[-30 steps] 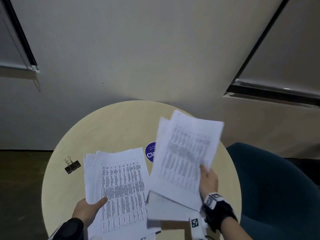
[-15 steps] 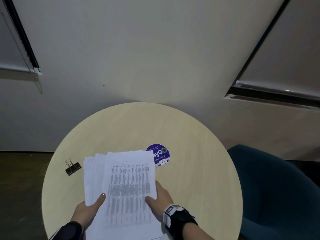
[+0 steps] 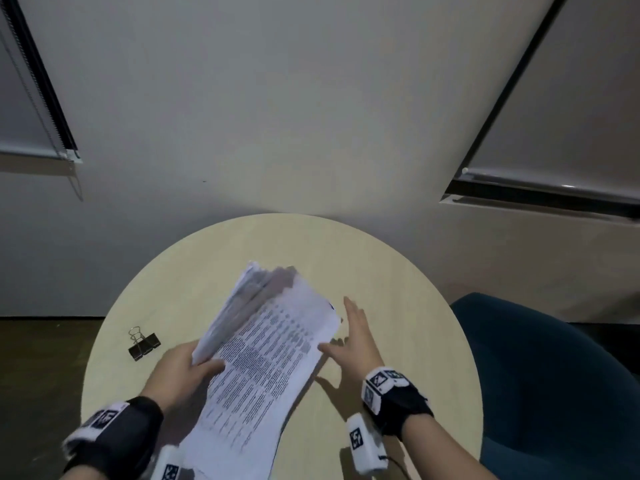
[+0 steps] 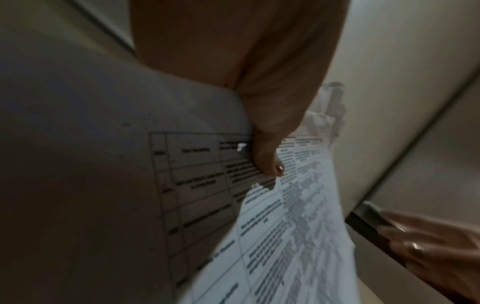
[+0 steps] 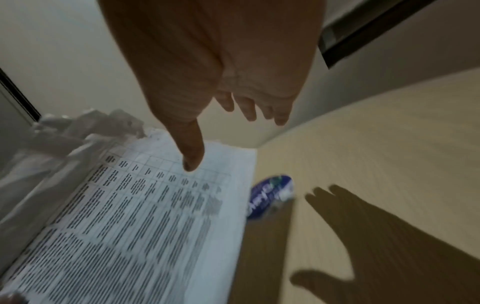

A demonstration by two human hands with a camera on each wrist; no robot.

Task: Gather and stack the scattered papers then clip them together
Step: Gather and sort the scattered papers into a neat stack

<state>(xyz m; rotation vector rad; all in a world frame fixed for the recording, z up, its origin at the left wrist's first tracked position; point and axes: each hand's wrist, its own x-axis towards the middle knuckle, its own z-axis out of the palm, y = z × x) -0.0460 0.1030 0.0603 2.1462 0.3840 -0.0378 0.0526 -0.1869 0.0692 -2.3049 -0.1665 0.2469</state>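
A stack of printed papers (image 3: 263,358) is lifted and tilted above the round table (image 3: 398,271), its far edge fanned out. My left hand (image 3: 187,362) grips the stack's left edge, thumb on top (image 4: 267,156) over the printed tables (image 4: 285,236). My right hand (image 3: 353,337) hovers flat beside the stack's right edge with fingers straight, holding nothing; its thumb (image 5: 192,152) points over the top sheet (image 5: 145,216). A black binder clip (image 3: 143,344) lies on the table to the left of the stack.
A round blue sticker (image 5: 270,195) on the tabletop peeks out by the stack's right edge. A dark teal chair (image 3: 554,375) stands to the right of the table. A wall and window blinds (image 3: 571,98) are behind; dark floor lies at the left.
The right hand laid its sheets onto the left pile, then let go and moved off to the right. The left hand has lifted and tilted the joined stack off the table.
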